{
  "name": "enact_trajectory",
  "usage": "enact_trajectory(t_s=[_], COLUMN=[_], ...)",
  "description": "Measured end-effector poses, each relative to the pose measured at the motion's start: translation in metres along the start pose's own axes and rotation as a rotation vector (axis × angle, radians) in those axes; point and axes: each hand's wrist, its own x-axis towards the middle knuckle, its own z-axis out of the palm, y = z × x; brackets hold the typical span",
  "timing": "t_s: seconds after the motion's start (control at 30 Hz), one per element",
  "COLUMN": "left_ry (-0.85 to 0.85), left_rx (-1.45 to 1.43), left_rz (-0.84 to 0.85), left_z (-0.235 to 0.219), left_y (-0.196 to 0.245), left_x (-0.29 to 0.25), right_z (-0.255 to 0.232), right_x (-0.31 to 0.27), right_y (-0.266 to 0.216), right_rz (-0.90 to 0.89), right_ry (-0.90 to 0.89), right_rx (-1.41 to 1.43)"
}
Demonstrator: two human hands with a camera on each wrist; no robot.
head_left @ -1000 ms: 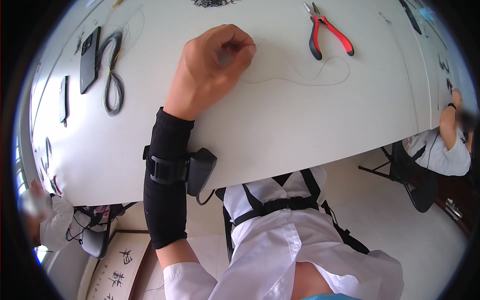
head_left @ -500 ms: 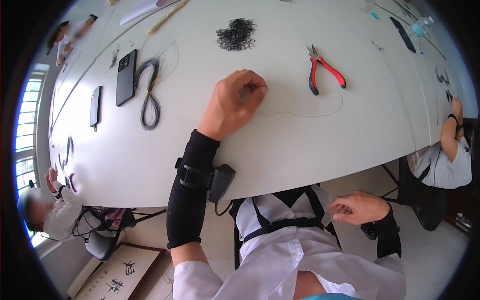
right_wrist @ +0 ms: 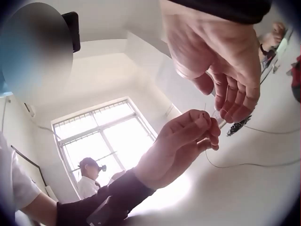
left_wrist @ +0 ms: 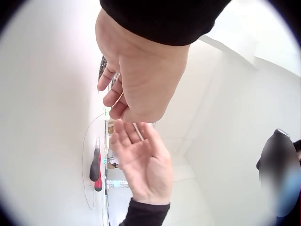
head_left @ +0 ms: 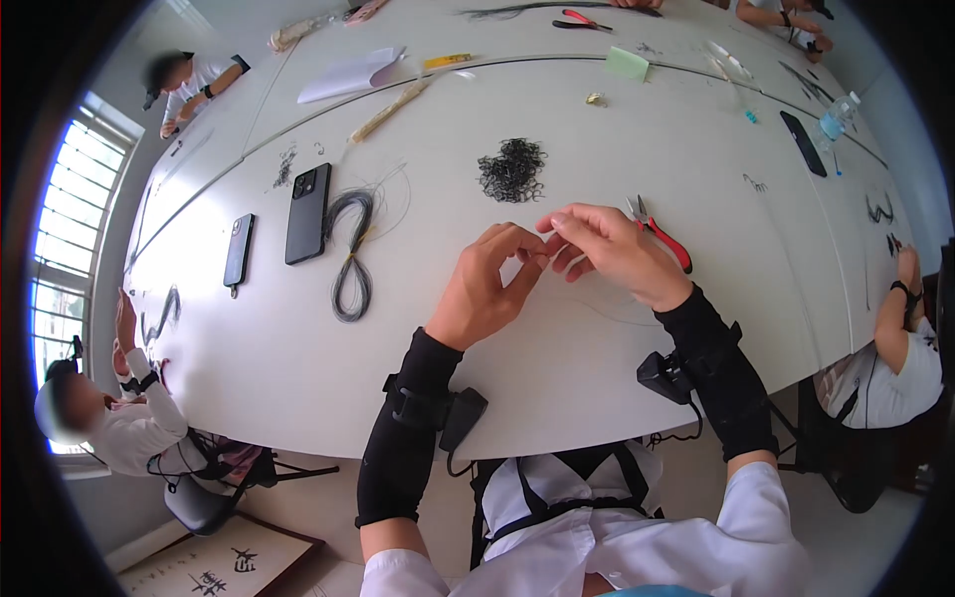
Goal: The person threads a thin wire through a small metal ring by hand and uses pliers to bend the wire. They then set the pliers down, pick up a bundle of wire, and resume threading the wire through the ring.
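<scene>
My left hand (head_left: 487,282) pinches a thin wire between thumb and forefinger, over the white table. From those fingertips the wire (right_wrist: 235,165) trails in a loose curve, seen best in the right wrist view. Right beside them is my right hand (head_left: 619,254), its fingers loosely bent and the thumb apart; in the left wrist view the right hand (left_wrist: 143,162) shows its palm. Partly behind the right hand lie pliers (head_left: 670,247) with red and black handles. A heap of small black curled pieces (head_left: 512,169) is just beyond both hands.
Left of the hands lie a tied coil of grey wire (head_left: 350,289), a large dark phone (head_left: 307,214) and a smaller phone (head_left: 239,254). Farther back are a wooden stick (head_left: 388,111) and white paper (head_left: 350,75). A water bottle (head_left: 839,116) stands at the right. Other people sit around the table.
My right hand has risen from beside the lap to the left fingertips. The left hand keeps its pinch on the wire. The head view has tilted up, showing more of the table's far side.
</scene>
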Motion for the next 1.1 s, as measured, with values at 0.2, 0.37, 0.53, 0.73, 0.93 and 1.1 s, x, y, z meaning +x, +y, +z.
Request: enact_trajectory(t_s=[0.2,0.37,0.53,0.73,0.93,1.1], left_ry=[-0.01,0.0,-0.003,-0.026,-0.113,-0.046], left_rx=[0.025,0.008,0.012,-0.129,-0.157,-0.184], left_rz=[0.007,-0.009,-0.016,-0.014,-0.243,-0.188], left_z=[0.004,0.007,0.007,0.01,0.006,0.002], left_y=[0.002,0.002,0.002,-0.002,0.005,-0.003], left_x=[-0.006,-0.007,-0.007,-0.008,-0.007,-0.009], right_z=[-0.011,-0.002,-0.007,-0.003,-0.002,0.002], right_x=[-0.004,-0.013,-0.006,-0.009,-0.011,-0.011], right_y=[0.022,0.024,0.036,0.028,0.022,0.031], right_rz=[0.06,-0.081,-0.205,-0.236,-0.137,-0.159], right_ry=[-0.025,0.103,0.193,0.135,0.039,0.074], right_rx=[-0.062,-0.169,-0.255,-0.174,-0.084,-0.015])
